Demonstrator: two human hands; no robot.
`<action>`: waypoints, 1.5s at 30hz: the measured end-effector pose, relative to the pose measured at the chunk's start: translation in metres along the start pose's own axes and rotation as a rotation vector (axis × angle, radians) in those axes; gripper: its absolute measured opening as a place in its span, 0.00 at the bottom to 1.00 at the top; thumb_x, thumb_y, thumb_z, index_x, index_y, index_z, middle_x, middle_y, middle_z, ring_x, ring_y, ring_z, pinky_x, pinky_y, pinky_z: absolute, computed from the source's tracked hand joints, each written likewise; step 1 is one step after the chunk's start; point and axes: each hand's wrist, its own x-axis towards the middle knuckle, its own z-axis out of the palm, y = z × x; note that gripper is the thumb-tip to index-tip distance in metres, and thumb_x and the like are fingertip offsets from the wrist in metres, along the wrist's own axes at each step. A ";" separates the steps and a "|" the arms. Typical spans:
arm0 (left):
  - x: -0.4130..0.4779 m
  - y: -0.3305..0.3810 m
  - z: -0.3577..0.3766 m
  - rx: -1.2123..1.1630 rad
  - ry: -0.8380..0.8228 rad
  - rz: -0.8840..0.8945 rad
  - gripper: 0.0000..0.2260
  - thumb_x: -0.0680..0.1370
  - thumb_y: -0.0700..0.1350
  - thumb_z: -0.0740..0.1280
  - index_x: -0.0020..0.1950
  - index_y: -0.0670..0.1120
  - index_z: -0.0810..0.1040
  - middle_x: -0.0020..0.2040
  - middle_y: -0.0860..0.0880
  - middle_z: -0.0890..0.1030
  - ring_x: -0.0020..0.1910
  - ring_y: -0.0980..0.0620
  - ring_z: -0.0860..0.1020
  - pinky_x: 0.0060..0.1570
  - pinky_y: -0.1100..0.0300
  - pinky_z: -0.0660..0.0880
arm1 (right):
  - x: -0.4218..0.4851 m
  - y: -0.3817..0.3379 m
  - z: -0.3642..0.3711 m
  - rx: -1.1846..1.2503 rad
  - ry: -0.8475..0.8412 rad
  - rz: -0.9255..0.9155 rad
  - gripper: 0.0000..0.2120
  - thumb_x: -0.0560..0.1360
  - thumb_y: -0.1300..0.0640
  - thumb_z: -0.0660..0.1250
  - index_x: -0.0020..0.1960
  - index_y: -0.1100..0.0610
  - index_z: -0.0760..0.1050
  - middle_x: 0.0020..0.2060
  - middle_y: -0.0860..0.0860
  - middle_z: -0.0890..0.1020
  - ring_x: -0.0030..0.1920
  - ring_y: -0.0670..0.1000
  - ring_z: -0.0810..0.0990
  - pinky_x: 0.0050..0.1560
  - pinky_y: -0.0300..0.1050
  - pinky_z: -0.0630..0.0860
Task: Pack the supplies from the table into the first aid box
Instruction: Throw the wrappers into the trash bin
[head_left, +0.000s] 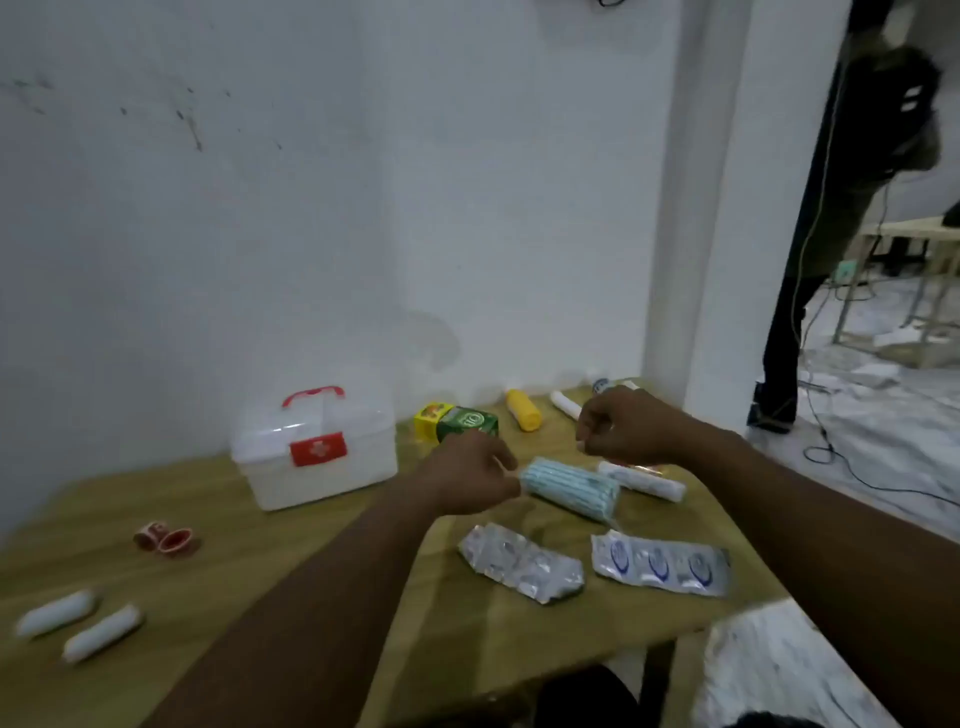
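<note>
The white first aid box (317, 457) with a red handle and red latch stands closed at the back left of the table. My left hand (470, 480) is curled beside the left end of a pack of light blue face masks (571, 491); whether it grips the pack is unclear. My right hand (618, 431) hovers above a white tube (644, 483), fingers curled, with nothing visible in it. Two foil blister strips (522, 561) (662, 564) lie in front. Two white bandage rolls (78, 626) and red tape rolls (166, 538) lie at left.
A yellow bottle (524, 410), a green box (467, 423), a yellow box (430, 418) and a white roll (566, 405) lie near the back wall. The table's right edge (727, 618) borders the floor with cables. A person (852, 208) stands at far right.
</note>
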 end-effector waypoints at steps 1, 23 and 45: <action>-0.001 0.000 0.011 0.008 -0.057 -0.001 0.18 0.71 0.54 0.74 0.58 0.49 0.83 0.51 0.50 0.85 0.51 0.53 0.82 0.54 0.55 0.79 | -0.008 0.006 0.003 -0.008 -0.018 0.013 0.05 0.74 0.59 0.70 0.45 0.59 0.84 0.33 0.39 0.79 0.34 0.35 0.76 0.33 0.25 0.68; -0.007 0.002 0.066 -0.064 -0.131 -0.027 0.08 0.70 0.46 0.78 0.43 0.50 0.80 0.42 0.48 0.83 0.38 0.54 0.81 0.33 0.65 0.73 | -0.068 0.043 0.034 -0.067 -0.313 0.266 0.11 0.64 0.55 0.80 0.40 0.48 0.79 0.44 0.45 0.78 0.44 0.46 0.77 0.37 0.42 0.73; 0.009 0.226 0.297 -0.112 -0.587 0.236 0.05 0.76 0.40 0.69 0.48 0.40 0.83 0.49 0.44 0.85 0.42 0.44 0.86 0.45 0.57 0.82 | -0.285 0.244 0.033 0.340 0.051 0.940 0.06 0.69 0.66 0.72 0.42 0.58 0.86 0.36 0.56 0.84 0.36 0.54 0.80 0.33 0.41 0.76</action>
